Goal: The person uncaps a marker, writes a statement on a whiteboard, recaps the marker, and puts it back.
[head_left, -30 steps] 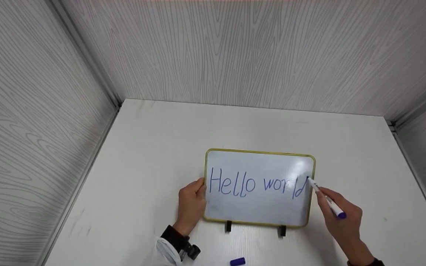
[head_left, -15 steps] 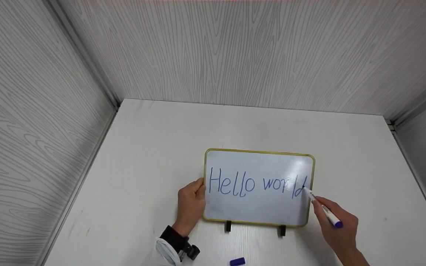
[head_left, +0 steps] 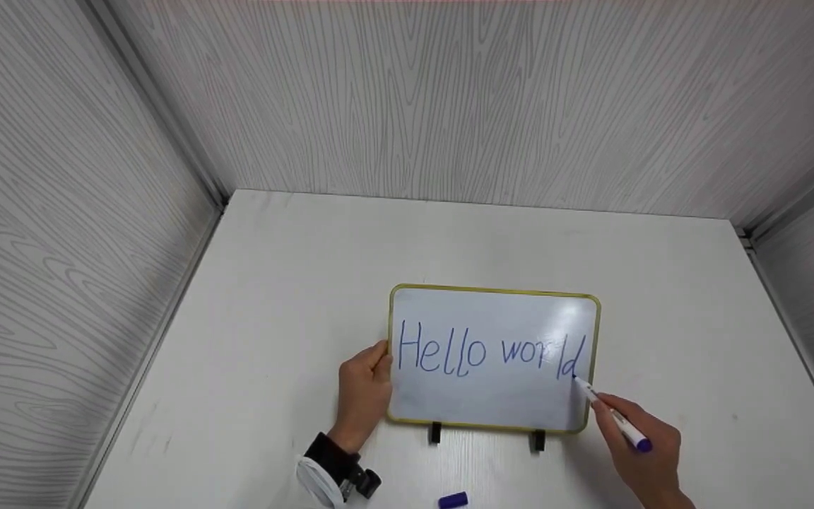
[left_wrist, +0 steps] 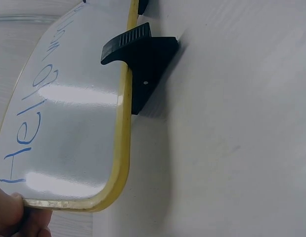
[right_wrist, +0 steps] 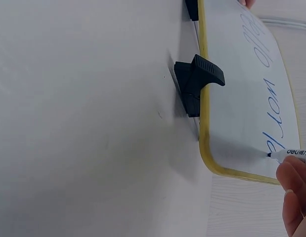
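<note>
A small whiteboard (head_left: pixel 485 399) with a yellow frame stands propped on two black stand feet (head_left: pixel 538 440). Blue handwriting (head_left: pixel 453 352) across it reads "Hello world". At the board's left edge my left hand (head_left: pixel 364 392) grips the frame, thumb on the front side. My right hand (head_left: pixel 644 449) holds a white marker (head_left: pixel 622 424) with a blue end, pinched near its tip. In the right wrist view the dark nib of the marker (right_wrist: pixel 291 154) is right at the board's surface, by the lower end of the "d".
A blue marker cap (head_left: pixel 453 500) lies on the white table (head_left: pixel 294 297) in front of the board. Grey wood-grain panels (head_left: pixel 407 99) enclose the table at the back and both sides. A black wrist strap with a camera (head_left: pixel 343 466) sits on the left wrist.
My right hand has brought the marker down and slightly left, and the upright stroke of the "d" now runs to its foot. The left hand keeps its grip on the board.
</note>
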Demonstrator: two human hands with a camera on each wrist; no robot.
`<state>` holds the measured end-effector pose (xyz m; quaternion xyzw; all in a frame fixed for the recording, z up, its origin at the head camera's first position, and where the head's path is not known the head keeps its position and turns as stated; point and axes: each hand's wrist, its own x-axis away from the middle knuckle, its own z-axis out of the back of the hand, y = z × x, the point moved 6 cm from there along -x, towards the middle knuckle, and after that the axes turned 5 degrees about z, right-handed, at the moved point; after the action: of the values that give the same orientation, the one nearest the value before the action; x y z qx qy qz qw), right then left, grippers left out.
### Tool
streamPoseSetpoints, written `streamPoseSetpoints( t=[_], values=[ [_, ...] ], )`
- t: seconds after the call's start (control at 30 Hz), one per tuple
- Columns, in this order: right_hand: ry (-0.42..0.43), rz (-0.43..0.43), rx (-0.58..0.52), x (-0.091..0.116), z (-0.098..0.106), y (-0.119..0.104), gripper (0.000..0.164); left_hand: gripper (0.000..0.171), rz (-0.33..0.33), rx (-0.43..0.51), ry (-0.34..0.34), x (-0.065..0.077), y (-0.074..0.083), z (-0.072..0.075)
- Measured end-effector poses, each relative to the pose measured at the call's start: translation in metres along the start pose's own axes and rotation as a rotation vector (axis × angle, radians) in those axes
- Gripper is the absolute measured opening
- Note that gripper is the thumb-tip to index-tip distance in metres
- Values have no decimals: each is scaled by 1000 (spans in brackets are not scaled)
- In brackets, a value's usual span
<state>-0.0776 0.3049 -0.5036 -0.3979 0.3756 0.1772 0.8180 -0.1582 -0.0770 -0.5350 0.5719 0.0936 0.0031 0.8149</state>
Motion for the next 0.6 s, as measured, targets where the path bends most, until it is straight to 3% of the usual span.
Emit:
streamPoseSetpoints(
  t=[0.6],
  values=[
    [-1, 9, 55, 0, 2, -1, 29, 25, 7, 28, -13, 1, 0, 0]
  ],
)
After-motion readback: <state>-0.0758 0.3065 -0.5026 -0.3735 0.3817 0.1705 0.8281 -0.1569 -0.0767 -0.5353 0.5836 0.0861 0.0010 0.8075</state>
